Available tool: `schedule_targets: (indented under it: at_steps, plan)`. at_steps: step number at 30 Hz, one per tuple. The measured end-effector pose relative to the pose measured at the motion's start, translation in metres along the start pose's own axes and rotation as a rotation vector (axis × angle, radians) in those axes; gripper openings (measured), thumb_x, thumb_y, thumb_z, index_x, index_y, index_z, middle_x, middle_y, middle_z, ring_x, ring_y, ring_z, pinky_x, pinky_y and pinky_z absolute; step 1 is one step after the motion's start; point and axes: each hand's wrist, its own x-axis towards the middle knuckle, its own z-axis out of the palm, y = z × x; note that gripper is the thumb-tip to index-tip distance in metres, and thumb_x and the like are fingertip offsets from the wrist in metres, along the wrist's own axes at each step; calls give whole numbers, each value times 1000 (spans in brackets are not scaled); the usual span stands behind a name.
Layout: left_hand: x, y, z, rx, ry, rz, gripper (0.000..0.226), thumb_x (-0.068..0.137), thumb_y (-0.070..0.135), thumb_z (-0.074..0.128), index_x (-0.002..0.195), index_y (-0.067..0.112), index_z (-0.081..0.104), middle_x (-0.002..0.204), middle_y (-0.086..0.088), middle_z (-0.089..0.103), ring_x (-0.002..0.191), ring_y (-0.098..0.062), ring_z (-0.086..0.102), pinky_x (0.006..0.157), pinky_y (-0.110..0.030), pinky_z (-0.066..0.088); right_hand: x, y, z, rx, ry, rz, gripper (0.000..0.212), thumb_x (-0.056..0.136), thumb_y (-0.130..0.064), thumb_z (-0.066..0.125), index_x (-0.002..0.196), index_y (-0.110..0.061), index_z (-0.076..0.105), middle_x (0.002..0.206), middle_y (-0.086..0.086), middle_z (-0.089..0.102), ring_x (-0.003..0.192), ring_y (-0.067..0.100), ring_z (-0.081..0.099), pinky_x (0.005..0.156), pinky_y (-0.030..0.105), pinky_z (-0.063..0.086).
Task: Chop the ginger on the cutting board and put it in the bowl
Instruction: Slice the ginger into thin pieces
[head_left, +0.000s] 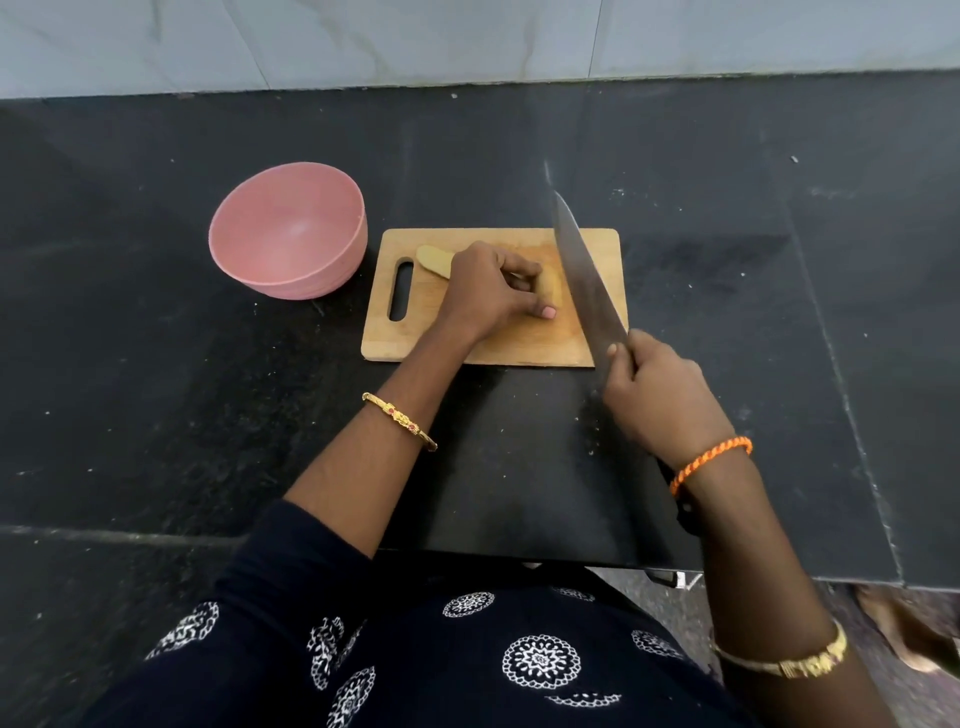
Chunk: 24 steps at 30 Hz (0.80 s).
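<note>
A wooden cutting board (597, 249) with a handle slot lies on the dark counter. On it lies a pale piece of ginger (434, 258); its left end shows, and a right end shows at the fingertips. My left hand (491, 291) presses down on the ginger, fingers curled over it. My right hand (660, 395) grips the handle of a large knife (584, 283), whose blade slants over the board's right side, just right of my left fingers. An empty pink bowl (288, 228) stands left of the board.
The black stone counter (156, 389) stretches to both sides, flecked with small crumbs. A pale tiled wall (467, 36) runs along the back. The counter's front edge is near my body, with floor visible at the lower right.
</note>
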Motion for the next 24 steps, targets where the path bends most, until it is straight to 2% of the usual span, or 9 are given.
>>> schedule_targets:
  at_steps: [6,10,15,19,24]
  plan:
    - [-2,-1,1,-23,11,-21,57,53,21,89,104,4,70,99,-5,72,75,-1,62,66,-7,51,26,-10,8,15,-3,-12,25,100,-26,35,86,-9,47,86,15,55,76,27,51,67,31,36]
    - [-2,-2,0,-42,6,-12,59,52,17,90,104,2,69,99,-7,72,72,1,61,66,-6,50,29,-11,11,-8,-11,-5,25,99,-25,35,83,-9,44,85,16,53,75,27,47,66,29,32]
    - [-2,-2,0,-34,8,-9,57,53,18,90,103,3,70,97,-7,72,70,2,60,62,-3,48,29,-13,10,-9,-11,-9,29,100,-25,34,73,-16,39,76,6,47,63,14,43,51,28,29]
    - [-1,-3,0,-38,4,-8,56,53,19,89,104,3,70,99,-7,72,71,2,60,63,-5,49,30,-15,14,-18,-8,8,23,100,-26,34,88,-11,46,90,15,55,78,27,52,67,32,38]
    - [-1,-3,0,-53,-3,-8,56,53,18,90,103,3,70,98,-7,72,69,2,60,63,-5,49,31,-18,14,-17,-25,17,21,100,-26,33,92,-12,46,94,15,54,79,26,51,68,31,37]
